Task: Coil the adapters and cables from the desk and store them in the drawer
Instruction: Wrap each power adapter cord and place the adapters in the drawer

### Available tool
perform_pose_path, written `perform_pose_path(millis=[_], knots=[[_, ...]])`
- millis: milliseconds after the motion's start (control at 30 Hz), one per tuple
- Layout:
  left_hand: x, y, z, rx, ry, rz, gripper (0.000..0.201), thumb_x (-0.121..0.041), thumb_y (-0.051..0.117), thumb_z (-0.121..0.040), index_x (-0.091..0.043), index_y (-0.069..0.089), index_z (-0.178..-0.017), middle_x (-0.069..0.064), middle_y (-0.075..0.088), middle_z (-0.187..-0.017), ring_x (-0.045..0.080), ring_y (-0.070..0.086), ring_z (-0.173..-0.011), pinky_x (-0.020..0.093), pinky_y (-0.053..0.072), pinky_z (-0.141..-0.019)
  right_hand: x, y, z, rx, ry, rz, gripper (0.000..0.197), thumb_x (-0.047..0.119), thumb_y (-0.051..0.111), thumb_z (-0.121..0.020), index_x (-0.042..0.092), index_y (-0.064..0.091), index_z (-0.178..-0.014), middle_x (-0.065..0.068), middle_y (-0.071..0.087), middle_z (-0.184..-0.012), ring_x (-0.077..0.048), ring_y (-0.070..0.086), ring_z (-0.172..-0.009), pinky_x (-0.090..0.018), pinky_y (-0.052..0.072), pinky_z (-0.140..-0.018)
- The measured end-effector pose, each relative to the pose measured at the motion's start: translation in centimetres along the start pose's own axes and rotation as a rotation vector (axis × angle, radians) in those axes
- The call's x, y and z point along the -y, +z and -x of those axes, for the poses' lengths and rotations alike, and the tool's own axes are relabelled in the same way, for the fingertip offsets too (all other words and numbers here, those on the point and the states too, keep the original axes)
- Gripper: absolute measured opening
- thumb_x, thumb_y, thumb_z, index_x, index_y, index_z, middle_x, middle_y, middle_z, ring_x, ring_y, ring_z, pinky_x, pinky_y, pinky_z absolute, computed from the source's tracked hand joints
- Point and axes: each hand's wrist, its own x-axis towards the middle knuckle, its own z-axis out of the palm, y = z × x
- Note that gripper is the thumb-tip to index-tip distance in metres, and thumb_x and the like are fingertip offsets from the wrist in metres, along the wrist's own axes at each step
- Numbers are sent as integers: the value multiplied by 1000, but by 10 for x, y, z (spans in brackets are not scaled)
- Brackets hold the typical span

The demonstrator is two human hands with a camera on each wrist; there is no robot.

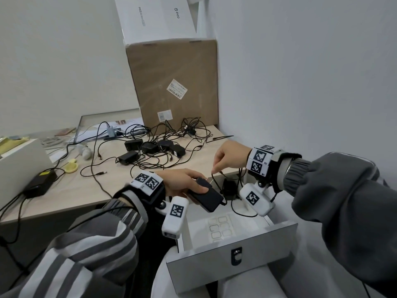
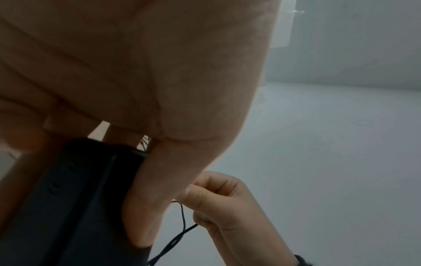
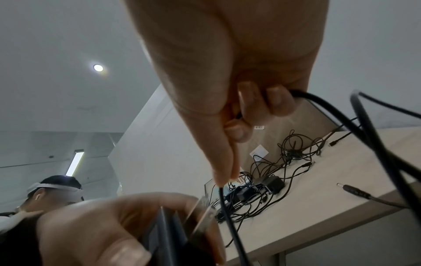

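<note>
My left hand [image 1: 189,184] grips a flat black adapter [image 1: 207,197] above the open white drawer [image 1: 232,263], thumb on its top face. In the left wrist view the adapter [image 2: 75,198] fills the lower left under my palm. My right hand [image 1: 231,157] pinches the adapter's thin black cable [image 1: 212,175] between thumb and forefinger, just right of the adapter; the right wrist view shows the cable [image 3: 225,207] running down from that pinch. A second black adapter [image 1: 229,188] lies in the drawer's back. Several black adapters and tangled cables [image 1: 159,147] lie on the desk [image 1: 81,186].
A brown cardboard box [image 1: 174,82] stands at the desk's back corner with a white box [image 1: 154,18] on top. A large black power brick [image 1: 39,182] and a grey case [image 1: 21,160] sit at the left. The wall [image 1: 300,72] closes the right side.
</note>
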Motion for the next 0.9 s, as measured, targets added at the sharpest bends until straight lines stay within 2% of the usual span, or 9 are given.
perform_pose_path(millis=[67,167,233,400,500,633,800,867,900], knots=[[-1,2,-1,-10,6,-2,21,1,55,-93,-5,55,-114,11,64,-87,12,68,-58,14,45,-43,1,3,0,-8,1,12,13,26,81,-71,16,74,-71,-6,71,-79,-11,58,-74,-34,49,-78],[0,4,-1,-24,11,-6,23,0,56,-93,-5,56,-115,11,64,-86,12,67,-57,13,44,-43,0,7,0,-20,9,8,13,26,81,-71,15,74,-73,-1,69,-74,-10,58,-73,-33,50,-77],[0,4,-3,-40,7,-5,22,1,56,-93,-5,56,-114,10,64,-84,11,67,-55,13,43,-42,2,9,1,-30,15,-12,13,25,80,-72,13,75,-75,3,67,-72,-9,57,-72,-30,48,-75],[6,5,-10,-100,-25,30,17,-3,57,-93,-7,56,-110,9,63,-83,12,65,-56,14,42,-41,6,15,0,-83,-2,-27,14,22,78,-75,10,75,-79,8,61,-64,-2,51,-60,-18,41,-61],[11,2,-15,-146,-49,49,18,-10,60,-93,-9,58,-111,7,65,-84,13,65,-62,15,41,-41,6,19,-1,-117,-13,-60,13,20,77,-76,8,75,-79,5,63,-66,-2,52,-61,-20,41,-62],[18,0,-26,-246,-35,94,9,-17,61,-93,-13,59,-101,5,63,-76,8,59,-51,17,32,-38,7,25,2,-123,-41,-90,13,18,73,-80,7,75,-84,-2,68,-77,-8,56,-69,-20,42,-67],[24,-6,-40,-447,82,357,21,-18,62,-92,-7,60,-110,10,64,-96,15,64,-75,17,49,-46,8,33,8,-195,-68,-144,21,13,59,-88,11,74,-103,-6,73,-95,-12,60,-84,-22,43,-76],[24,-9,-45,-540,157,525,26,-15,61,-93,0,59,-114,15,65,-106,20,67,-84,19,56,-54,8,36,9,-214,-90,-209,25,10,54,-91,13,71,-110,-5,71,-84,-6,57,-74,-17,42,-72],[24,-12,-47,-584,195,621,25,-14,60,-94,2,59,-113,16,64,-106,19,68,-82,20,57,-57,8,38,9,-219,-97,-235,26,10,53,-92,13,71,-111,-1,68,-75,-1,53,-66,-14,40,-66]])
